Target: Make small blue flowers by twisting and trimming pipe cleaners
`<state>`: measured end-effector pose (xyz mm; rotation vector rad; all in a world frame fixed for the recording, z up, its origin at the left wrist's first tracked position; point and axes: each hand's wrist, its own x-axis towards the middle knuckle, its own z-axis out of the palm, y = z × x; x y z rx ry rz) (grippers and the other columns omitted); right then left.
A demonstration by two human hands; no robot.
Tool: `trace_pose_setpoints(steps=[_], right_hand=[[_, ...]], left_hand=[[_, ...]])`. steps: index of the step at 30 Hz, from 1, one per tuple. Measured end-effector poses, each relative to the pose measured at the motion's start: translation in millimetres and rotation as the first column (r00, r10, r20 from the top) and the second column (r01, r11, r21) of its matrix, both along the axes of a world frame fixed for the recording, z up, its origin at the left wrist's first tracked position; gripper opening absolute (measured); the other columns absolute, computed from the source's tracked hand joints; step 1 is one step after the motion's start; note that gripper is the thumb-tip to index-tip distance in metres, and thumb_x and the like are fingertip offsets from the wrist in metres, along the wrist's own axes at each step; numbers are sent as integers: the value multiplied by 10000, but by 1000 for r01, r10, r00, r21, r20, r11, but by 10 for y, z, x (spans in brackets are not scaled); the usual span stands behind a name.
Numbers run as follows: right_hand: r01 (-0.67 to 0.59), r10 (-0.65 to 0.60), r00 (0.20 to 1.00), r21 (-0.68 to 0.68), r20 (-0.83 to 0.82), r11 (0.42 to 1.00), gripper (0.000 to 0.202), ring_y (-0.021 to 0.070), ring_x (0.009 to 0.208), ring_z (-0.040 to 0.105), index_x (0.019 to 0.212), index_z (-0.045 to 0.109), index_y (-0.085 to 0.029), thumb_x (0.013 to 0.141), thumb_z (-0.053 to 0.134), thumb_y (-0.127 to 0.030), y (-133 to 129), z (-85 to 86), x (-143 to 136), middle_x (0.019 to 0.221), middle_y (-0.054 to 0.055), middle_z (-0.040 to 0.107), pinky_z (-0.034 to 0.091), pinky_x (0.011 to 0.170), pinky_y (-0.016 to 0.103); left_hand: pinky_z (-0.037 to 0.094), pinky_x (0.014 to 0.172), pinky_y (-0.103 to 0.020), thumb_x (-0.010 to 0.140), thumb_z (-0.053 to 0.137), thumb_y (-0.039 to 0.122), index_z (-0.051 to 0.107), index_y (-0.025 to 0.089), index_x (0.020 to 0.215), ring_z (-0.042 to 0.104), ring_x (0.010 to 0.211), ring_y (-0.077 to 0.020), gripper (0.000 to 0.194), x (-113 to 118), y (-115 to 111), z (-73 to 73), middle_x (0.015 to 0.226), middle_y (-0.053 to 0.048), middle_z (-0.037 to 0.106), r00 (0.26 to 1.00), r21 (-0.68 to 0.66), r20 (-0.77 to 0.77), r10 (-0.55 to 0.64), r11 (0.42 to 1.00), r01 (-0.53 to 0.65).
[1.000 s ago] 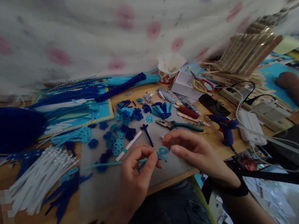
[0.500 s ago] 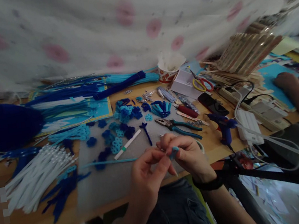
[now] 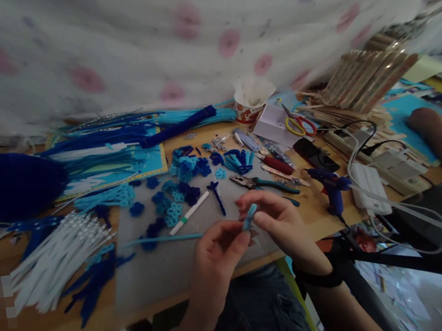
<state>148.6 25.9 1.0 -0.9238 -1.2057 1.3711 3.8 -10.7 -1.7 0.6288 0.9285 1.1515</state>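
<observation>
Both hands meet above the near edge of a grey mat. My left hand (image 3: 221, 254) pinches a light-blue pipe cleaner (image 3: 165, 239), whose long straight end reaches left over the mat. Between the fingertips, a bent part of light-blue pipe cleaner (image 3: 250, 216) stands up at a slant. Thumb and fingers of my right hand (image 3: 281, 223) close on that bent part from the other side. Just beyond the hands lie a white marker pen (image 3: 190, 213), a dark-blue twisted pipe-cleaner piece (image 3: 217, 197) and pliers (image 3: 263, 182). Several blue pipe-cleaner flowers (image 3: 173, 214) sit left of the pen.
White pipe-cleaner stems (image 3: 61, 261) are heaped at the left. A glue gun (image 3: 331, 187), phone (image 3: 314, 154), scissors (image 3: 298, 123) and power strip (image 3: 385, 154) with cables stand to the right. Another person's hand (image 3: 426, 124) rests at the far right. A paper cup (image 3: 249, 108) stands behind.
My right hand has turned and shifted slightly right, its fingers lifting. More of the light-blue bent part now shows upright between the fingertips. My left hand has stayed nearly in place.
</observation>
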Motion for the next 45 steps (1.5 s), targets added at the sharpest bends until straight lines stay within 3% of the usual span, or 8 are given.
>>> trace_pose_setpoints(steps=[6,14,18,22,28,35,40,45], right_hand=[[120,-160,954,167,253,979,153,158,724,639,720,731,-228,825,816,-300,-129,78,-51,751,4,673,524,663,276],[96,-191,887,236,421,967,191,127,694,591,702,639,-207,853,756,-199,-137,141,-62,722,-26,635,444,654,254],[33,-107,872,161,477,986,201,126,666,580,711,594,-208,858,731,-226,-137,161,-60,707,-34,620,426,626,252],[-4,-13,883,35,469,999,226,124,592,559,725,557,-216,886,696,-292,-145,155,-46,639,-46,601,404,560,248],[-17,37,896,-49,443,999,252,108,546,503,731,549,-214,881,709,-337,-123,144,-31,614,-48,578,350,504,234],[-126,165,958,-170,237,977,348,91,518,451,777,595,-211,773,837,-460,-114,65,-9,602,-75,511,325,458,216],[-90,148,969,-275,196,957,386,126,520,603,696,609,-201,722,873,-480,-126,49,-38,571,-36,654,424,487,228],[-55,101,979,-248,179,967,391,144,532,624,680,595,-205,743,852,-494,-118,47,-71,578,-22,668,437,501,246]], left_hand=[[566,742,-242,763,847,277,759,205,813,703,732,-124,124,-21,33,-105,774,22,754,999,-3,33,9,1000,-8],[490,676,-198,719,869,255,739,201,771,635,725,-109,150,-116,43,-148,734,34,701,987,31,-146,73,997,-69],[506,691,-213,735,845,247,707,200,778,665,761,-132,152,-140,61,-103,755,23,713,983,61,-182,24,998,-13],[531,721,-255,806,782,278,672,209,818,692,765,-158,130,-164,40,-24,770,13,722,970,67,-236,-62,994,80],[501,774,-293,869,710,340,709,208,798,692,825,-201,149,-231,27,69,794,-25,751,876,78,-464,-135,978,192],[431,650,-272,867,689,344,675,211,742,623,729,-194,184,-172,4,64,713,-11,686,853,90,-518,-57,989,121],[390,577,-255,924,608,392,632,211,733,539,621,-164,264,-153,16,-21,637,18,591,870,74,-487,-74,989,125],[410,618,-264,954,581,420,633,216,773,541,659,-172,278,-155,1,-89,686,11,601,855,111,-519,1,992,66]])
